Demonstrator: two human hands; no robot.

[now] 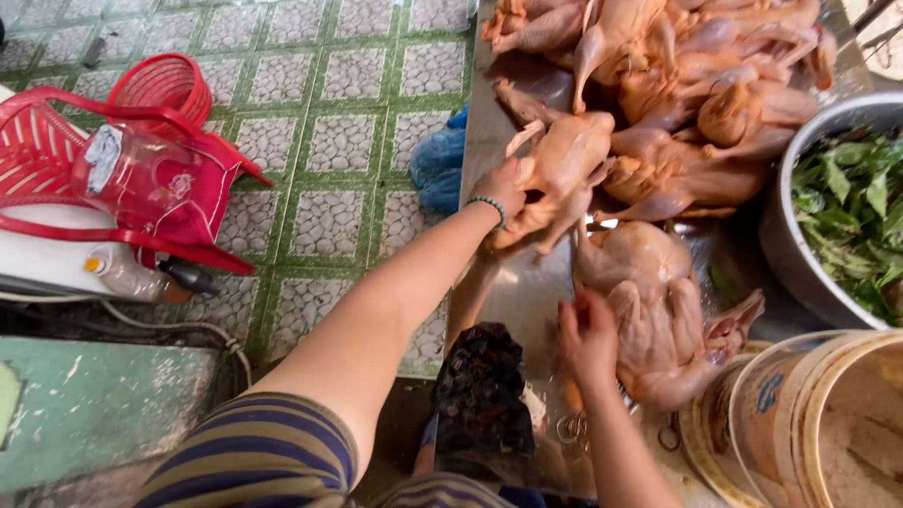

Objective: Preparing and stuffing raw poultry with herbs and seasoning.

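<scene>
steel tabletop, wet and shiny, carries everything we handle. nearest to us, our right hand rests on the near end of a large plucked chicken, fingers curled loosely against its skin; we cannot tell whether that grip truly closes on the bird or only presses it. the chicken lies flat with its long axis running from the far left down toward the near right, and its folded end points at a round lidded bucket just beside it at the near right corner. a dark crumpled cloth sits at the near left edge of the tabletop, between our two forearms.

a little farther out, our left hand, with a bead bracelet at the wrist, has its grip pinched around a smaller chicken, thumb and fingers wrapped on its lower part. this bird is lifted and tilted, its long axis slanting from near left up to far right, legs dangling toward us.

beyond it a heap of plucked chickens crowds the far tabletop, touching the held bird. a metal bowl of green leaves stands at the right. on the tiled floor to the left lie red plastic baskets.
</scene>
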